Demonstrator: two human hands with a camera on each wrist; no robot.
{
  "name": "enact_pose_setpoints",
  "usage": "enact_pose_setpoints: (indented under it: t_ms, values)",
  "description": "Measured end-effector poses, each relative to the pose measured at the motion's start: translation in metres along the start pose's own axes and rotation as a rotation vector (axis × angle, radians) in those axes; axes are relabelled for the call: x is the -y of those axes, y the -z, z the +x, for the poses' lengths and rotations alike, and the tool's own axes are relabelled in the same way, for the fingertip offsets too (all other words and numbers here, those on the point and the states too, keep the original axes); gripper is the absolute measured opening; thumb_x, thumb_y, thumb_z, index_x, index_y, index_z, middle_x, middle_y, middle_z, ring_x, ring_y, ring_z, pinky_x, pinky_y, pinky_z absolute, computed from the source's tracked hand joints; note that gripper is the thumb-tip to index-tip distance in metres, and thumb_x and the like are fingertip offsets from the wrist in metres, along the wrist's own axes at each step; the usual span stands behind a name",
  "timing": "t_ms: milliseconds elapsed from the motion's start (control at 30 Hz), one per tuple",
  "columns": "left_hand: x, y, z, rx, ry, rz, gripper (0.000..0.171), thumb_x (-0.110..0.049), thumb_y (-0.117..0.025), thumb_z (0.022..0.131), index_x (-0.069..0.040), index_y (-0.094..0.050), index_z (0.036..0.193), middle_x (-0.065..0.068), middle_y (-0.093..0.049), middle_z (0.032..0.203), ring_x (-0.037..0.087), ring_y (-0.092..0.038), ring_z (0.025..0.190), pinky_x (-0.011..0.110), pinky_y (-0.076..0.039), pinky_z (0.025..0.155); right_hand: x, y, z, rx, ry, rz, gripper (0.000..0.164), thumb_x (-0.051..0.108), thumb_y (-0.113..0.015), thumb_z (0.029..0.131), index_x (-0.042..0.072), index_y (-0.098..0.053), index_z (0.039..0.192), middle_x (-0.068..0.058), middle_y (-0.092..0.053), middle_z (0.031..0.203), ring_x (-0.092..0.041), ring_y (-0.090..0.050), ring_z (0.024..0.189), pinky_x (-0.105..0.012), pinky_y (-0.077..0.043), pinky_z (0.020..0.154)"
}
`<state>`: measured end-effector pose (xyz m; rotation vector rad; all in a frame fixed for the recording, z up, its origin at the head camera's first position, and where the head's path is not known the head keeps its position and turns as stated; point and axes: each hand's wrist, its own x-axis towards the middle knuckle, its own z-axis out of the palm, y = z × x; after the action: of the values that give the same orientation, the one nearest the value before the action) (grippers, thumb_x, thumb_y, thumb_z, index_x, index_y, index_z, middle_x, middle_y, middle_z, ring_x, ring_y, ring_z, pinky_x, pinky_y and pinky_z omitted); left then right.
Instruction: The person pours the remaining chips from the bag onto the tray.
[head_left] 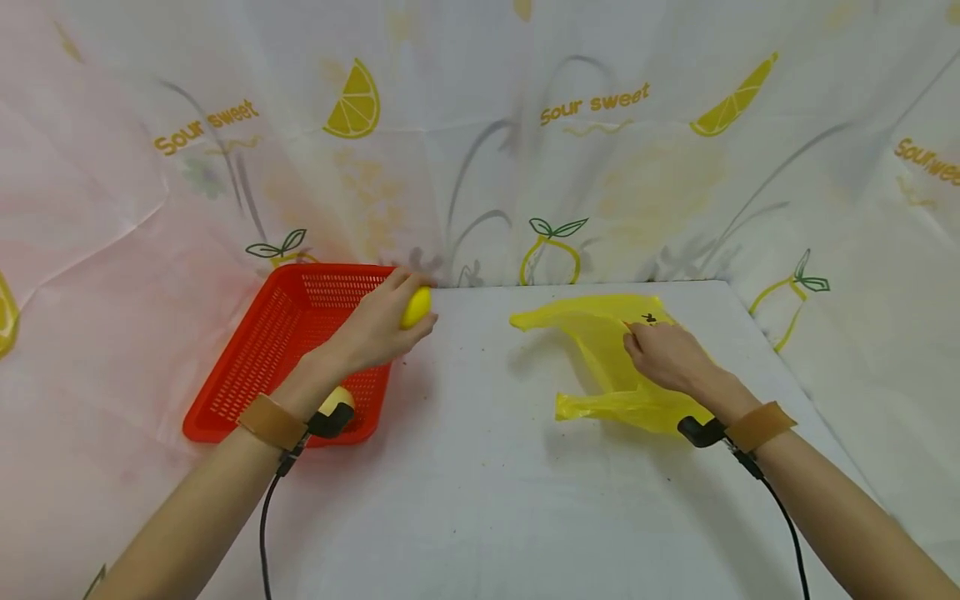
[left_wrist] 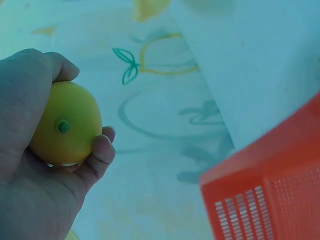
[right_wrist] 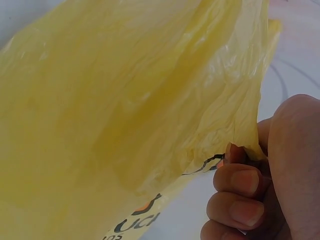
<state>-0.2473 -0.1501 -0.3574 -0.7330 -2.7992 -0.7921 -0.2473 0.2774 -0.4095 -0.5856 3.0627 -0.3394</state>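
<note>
Fingers (left_wrist: 102,150) of the left hand (head_left: 378,323) are curled round a yellow fruit (head_left: 416,307), its green stem end facing the wrist camera. In the head view the fruit lies just beyond the far right corner of the red basket (head_left: 245,358); the left wrist view shows hand and fruit apart from the basket's wall. Fingers of the right hand (head_left: 667,354) are clamped on the edge of a yellow plastic bag (head_left: 611,358), pinching the film near its black print (head_left: 649,318). The bag's two handles point left, toward the basket, with the mouth between them. A pale round item (head_left: 339,398) rests in the near right corner of the basket, partly hidden by the left wrist. Basket and bag stand well apart on a white bench (head_left: 480,492). Step in hand, as judged: transfer of the fruit from basket to bag, at the carrying stage. The next move would call for the left hand to cross rightward to the bag's mouth, the right hand holding the film up so that the fruit can pass inside before release.
</note>
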Motion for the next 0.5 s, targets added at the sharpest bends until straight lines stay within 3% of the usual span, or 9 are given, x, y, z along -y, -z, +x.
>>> enact_pose_setpoints:
  t_ms: [200, 500]
  values:
    - [-0.025, -0.01, 0.004, 0.011, -0.072, 0.0, 0.045, -0.029, -0.065, 0.089, -0.02, -0.049, 0.129, 0.002, -0.047, 0.12, 0.016, -0.053, 0.082, 0.024, -0.052, 0.064, 0.002, 0.001, 0.002, -0.006, 0.023, -0.021, 0.035, 0.02, -0.038, 0.101, 0.013, -0.046, 0.067, 0.0, -0.036, 0.052, -0.014, -0.033, 0.043, -0.027, -0.03, 0.046]
    - [-0.054, -0.03, 0.011, 0.096, -0.188, -0.016, 0.041, -0.031, -0.06, 0.091, -0.02, -0.048, 0.129, -0.001, -0.047, 0.115, 0.013, -0.052, 0.083, 0.024, -0.05, 0.068, 0.01, 0.001, -0.001, -0.006, 0.022, 0.006, 0.034, 0.02, -0.041, 0.1, 0.013, -0.045, 0.067, 0.0, -0.037, 0.053, -0.015, -0.034, 0.043, -0.027, -0.031, 0.045]
